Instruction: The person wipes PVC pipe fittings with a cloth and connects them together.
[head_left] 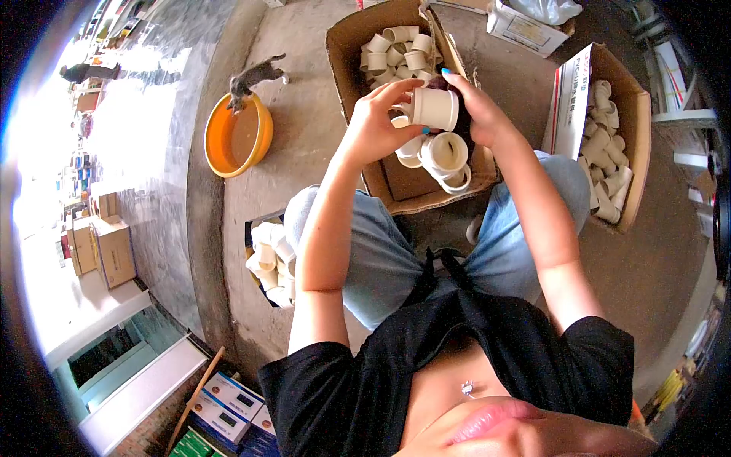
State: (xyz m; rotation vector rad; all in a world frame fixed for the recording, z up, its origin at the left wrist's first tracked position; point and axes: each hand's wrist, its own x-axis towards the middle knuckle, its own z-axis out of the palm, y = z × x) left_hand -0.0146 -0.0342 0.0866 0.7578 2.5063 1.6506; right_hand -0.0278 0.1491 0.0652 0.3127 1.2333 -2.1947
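Observation:
A white plastic pipe fitting (435, 110) lies in my left hand (375, 122), its thumb and fingers closed around the left end. Just off the fitting's right rim is my right hand (486, 114), with one blue-nailed digit stretched forward; its other fingers are mostly hidden. Both hands are over an open cardboard box (396, 186) between my knees. Below the held fitting, larger white fittings (444, 154) rest in the near part of the box. Smaller white fittings (397, 53) are heaped at its far end.
On the right stands a tall carton (567, 95) of white elbow fittings (605, 156). More fittings (270, 259) sit in a container by my left knee. A grey-and-white cat (255, 78) leans over an orange basin (266, 141). Another white box (525, 29) stands at the back.

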